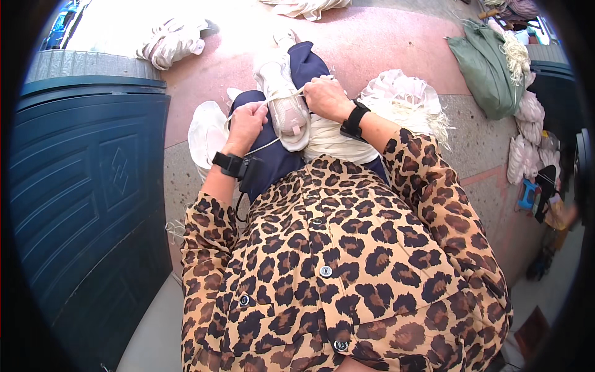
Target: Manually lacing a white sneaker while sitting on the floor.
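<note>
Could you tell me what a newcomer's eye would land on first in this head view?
Probably the leopard-print shirt filling the lower middle. Just above it, the left hand and right hand each grip a pale cord stretched across a whitish shoe resting on the dark blue lap. A dark green door fills the left side.

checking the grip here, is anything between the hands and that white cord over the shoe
Nothing visible. The left hand and the right hand both grip the white cord directly, stretched across the pale shoe on the lap.
</note>
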`<state>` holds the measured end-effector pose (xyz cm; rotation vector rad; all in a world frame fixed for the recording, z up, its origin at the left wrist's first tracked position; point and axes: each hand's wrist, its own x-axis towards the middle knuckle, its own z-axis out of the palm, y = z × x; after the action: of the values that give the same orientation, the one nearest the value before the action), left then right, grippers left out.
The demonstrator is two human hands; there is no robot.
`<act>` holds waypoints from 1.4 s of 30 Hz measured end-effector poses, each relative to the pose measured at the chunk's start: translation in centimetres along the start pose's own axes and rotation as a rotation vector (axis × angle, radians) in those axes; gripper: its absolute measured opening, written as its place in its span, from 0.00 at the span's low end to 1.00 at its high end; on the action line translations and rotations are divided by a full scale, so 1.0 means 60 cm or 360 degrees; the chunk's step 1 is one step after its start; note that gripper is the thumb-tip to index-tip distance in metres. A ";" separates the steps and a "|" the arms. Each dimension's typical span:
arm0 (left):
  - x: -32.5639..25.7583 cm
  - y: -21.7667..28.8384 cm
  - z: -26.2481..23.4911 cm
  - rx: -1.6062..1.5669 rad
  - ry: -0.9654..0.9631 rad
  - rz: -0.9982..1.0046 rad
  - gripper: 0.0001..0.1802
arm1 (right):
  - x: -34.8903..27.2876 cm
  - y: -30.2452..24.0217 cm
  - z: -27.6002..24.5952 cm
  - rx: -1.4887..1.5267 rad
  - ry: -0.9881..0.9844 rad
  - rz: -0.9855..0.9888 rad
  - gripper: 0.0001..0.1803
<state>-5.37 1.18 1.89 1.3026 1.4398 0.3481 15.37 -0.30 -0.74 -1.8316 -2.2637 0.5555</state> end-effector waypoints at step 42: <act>-0.001 0.008 0.068 0.1265 0.0757 0.0414 0.09 | 0.012 -0.027 0.013 -0.0171 -0.0046 0.0036 0.07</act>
<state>-1.76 -0.47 0.89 2.1658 1.9075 0.2714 13.46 0.00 -0.92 -1.9131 -2.3369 0.4754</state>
